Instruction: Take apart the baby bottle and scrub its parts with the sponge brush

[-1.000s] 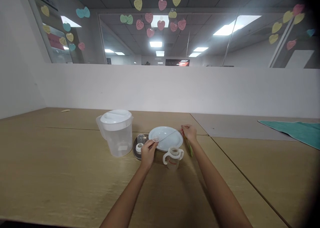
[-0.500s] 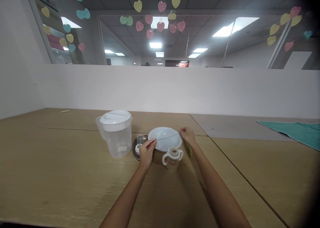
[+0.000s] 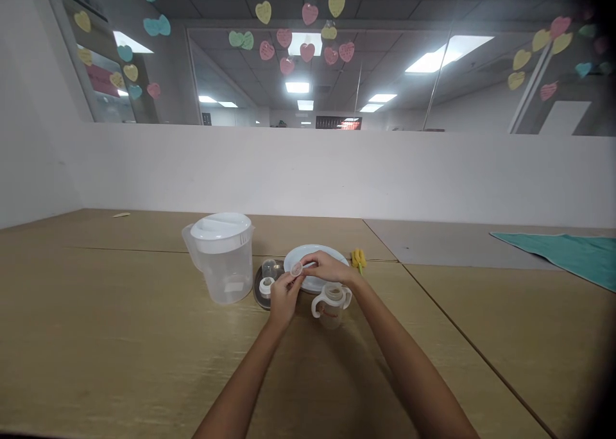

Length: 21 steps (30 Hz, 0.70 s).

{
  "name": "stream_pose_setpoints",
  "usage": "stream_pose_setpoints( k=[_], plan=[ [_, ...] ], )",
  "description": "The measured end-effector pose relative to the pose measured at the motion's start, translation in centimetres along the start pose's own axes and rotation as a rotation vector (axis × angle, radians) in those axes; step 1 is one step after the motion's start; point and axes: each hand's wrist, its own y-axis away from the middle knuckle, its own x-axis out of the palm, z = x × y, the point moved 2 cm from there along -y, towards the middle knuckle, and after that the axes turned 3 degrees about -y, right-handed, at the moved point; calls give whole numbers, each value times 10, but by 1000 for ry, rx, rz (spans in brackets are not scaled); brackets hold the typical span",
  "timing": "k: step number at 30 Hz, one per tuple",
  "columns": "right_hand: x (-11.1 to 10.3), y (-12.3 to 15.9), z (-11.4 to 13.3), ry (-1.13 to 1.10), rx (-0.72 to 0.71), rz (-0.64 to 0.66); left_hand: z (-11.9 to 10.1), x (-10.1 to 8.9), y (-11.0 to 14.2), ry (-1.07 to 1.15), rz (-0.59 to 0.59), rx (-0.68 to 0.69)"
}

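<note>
My left hand (image 3: pixel 283 300) pinches a small clear round piece (image 3: pixel 296 269) above the near left side of the white plate (image 3: pixel 315 249). From the right, my right hand (image 3: pixel 327 267) reaches over the plate, its closed fingertips meeting that piece. Whatever those fingertips grip is hidden or too small to make out. A clear cup with two white handles (image 3: pixel 331 307) stands open in front of the plate, below my right wrist. Beside my left hand, a metal tray (image 3: pixel 258 292) carries a white ring-shaped cap (image 3: pixel 266 287) and a clear cover (image 3: pixel 269 269).
A clear lidded pitcher (image 3: pixel 226 269) stands left of the tray. To the right of the plate lies a yellow sponge brush (image 3: pixel 358 258) with a green handle. A teal cloth (image 3: pixel 572 253) is spread at the far right, and a white wall (image 3: pixel 308 169) rises behind the table.
My right hand has moved left, from the plate's right edge to my left hand. The thin strand stretched between both hands no longer shows. The yellow brush head has come into view.
</note>
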Motion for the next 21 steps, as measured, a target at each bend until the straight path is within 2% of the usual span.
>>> stream_pose_setpoints(
  k=[5, 9, 13, 15, 18, 21],
  plan=[
    [-15, 3, -9, 126, 80, -160, 3, -14, -1, -409, 27, 195],
    [-29, 11, -18, 401, 239, -167, 20, -30, -4, -529, -81, 156],
    [-36, 15, -34, 475, 361, -162, 36, -38, -6, -596, -125, 101],
    [-34, 14, -43, 452, 383, -143, 41, -37, -6, -629, -92, 51],
    [-22, 11, -53, 369, 379, -31, 47, -33, -5, -654, -27, -4],
    [-10, 7, -61, 282, 347, 63, 49, -32, -5, -659, -16, -13]
  ],
)
